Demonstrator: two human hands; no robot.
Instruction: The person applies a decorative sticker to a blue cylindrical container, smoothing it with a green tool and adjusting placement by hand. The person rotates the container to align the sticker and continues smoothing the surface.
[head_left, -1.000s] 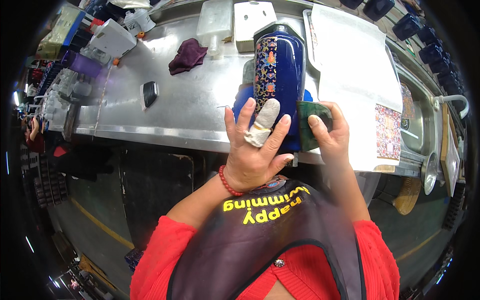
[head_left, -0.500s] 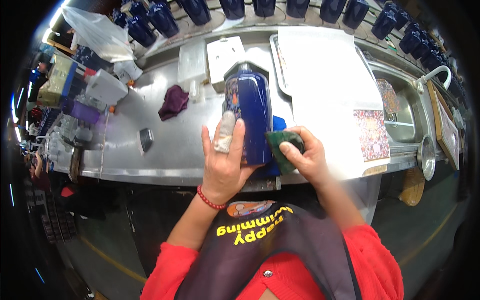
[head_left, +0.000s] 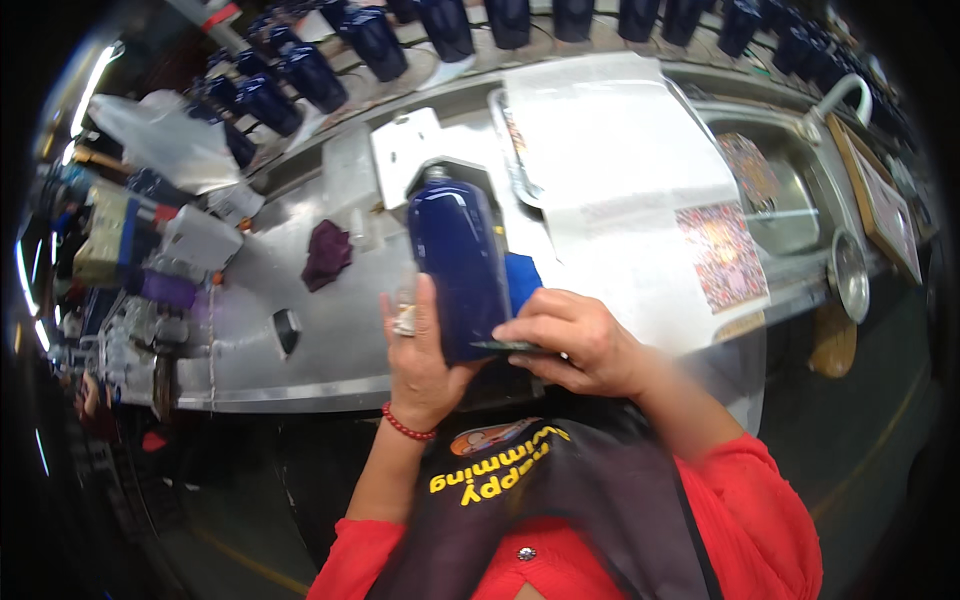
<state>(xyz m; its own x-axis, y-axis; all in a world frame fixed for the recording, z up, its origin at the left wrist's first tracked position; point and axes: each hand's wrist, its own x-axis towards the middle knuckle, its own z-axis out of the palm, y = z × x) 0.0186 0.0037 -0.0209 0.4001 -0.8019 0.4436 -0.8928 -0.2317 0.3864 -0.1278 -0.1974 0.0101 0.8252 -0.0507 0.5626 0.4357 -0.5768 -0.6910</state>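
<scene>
A glossy dark blue bottle (head_left: 458, 260) with a short narrow neck lies tilted in front of me, its neck pointing away. My left hand (head_left: 420, 365) grips its lower left side, thumb along the surface. A finger of that hand wears a pale wrapping, and part of it is hidden by the bottle. Pinched in my right hand (head_left: 580, 340) is a thin green scraper (head_left: 500, 346), seen nearly edge-on, at the bottle's lower right. A bright blue cloth (head_left: 522, 280) shows beside the bottle.
White paper (head_left: 610, 150) and a patterned sheet (head_left: 720, 255) cover the counter at right, beside a sink (head_left: 800, 220). A purple cloth (head_left: 327, 255), a small dark scraper-like piece (head_left: 287, 332) and a white block (head_left: 405, 150) lie left. Several blue containers (head_left: 510, 20) line the back.
The bottle has turned, so its patterned face no longer shows and a plain blue side faces me. My right hand has brought the scraper left and tipped it edge-on. The view has shifted.
</scene>
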